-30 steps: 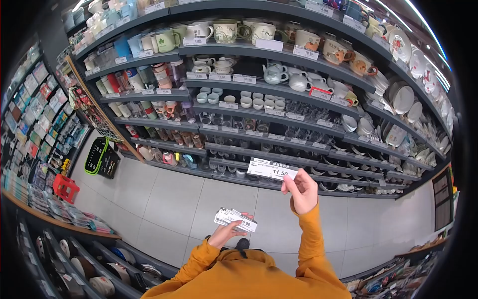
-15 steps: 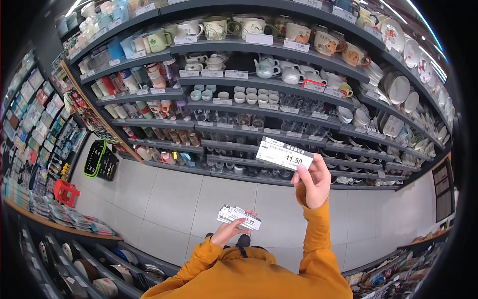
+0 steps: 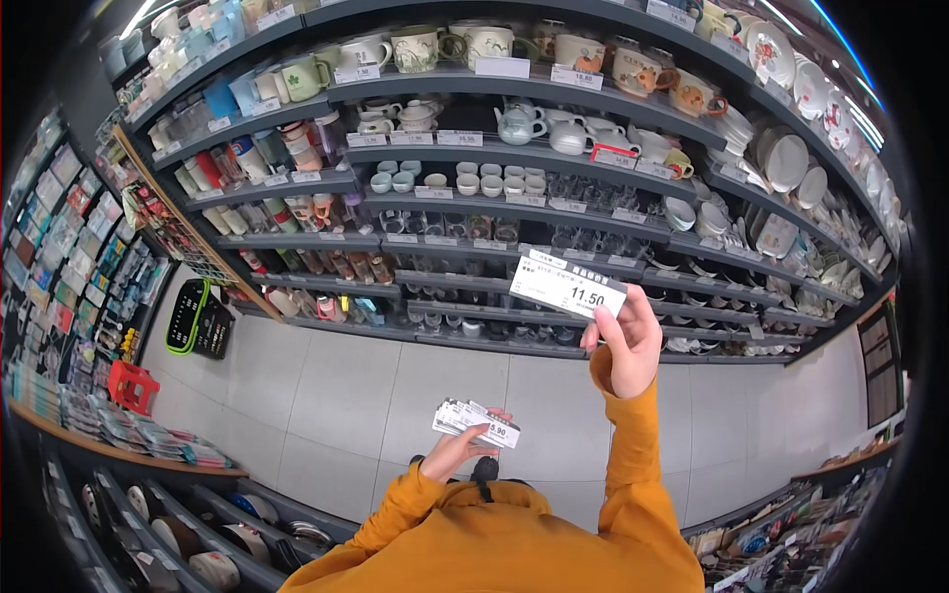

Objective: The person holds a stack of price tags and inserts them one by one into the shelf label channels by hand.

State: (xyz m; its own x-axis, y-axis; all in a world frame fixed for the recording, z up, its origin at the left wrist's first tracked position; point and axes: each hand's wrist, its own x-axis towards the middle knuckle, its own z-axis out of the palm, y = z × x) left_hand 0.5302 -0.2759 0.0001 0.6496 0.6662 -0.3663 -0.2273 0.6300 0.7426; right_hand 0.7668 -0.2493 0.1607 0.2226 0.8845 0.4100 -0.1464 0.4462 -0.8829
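Observation:
My right hand (image 3: 629,341) is closed on one white price label (image 3: 563,284) that reads 11.50, pinching its right end between thumb and fingers. The label is raised in front of the lower shelves, its printed face toward me. Lower down and to the left, my left hand (image 3: 461,450) grips a fanned stack of similar labels (image 3: 474,423); the top one shows 5.90. The two hands are well apart, and neither touches the shelves.
Ahead stands a long shelf unit (image 3: 435,151) with mugs, teapots (image 3: 520,125), small cups, glasses, bottles and plates (image 3: 786,163). A black and green basket (image 3: 199,318) and a red stool (image 3: 131,386) stand at left. Pans fill a rack at lower left.
My right hand has risen and moved slightly right with its label, which now shows closer and larger. My left hand still holds the stack, a little higher. The view has shifted slightly.

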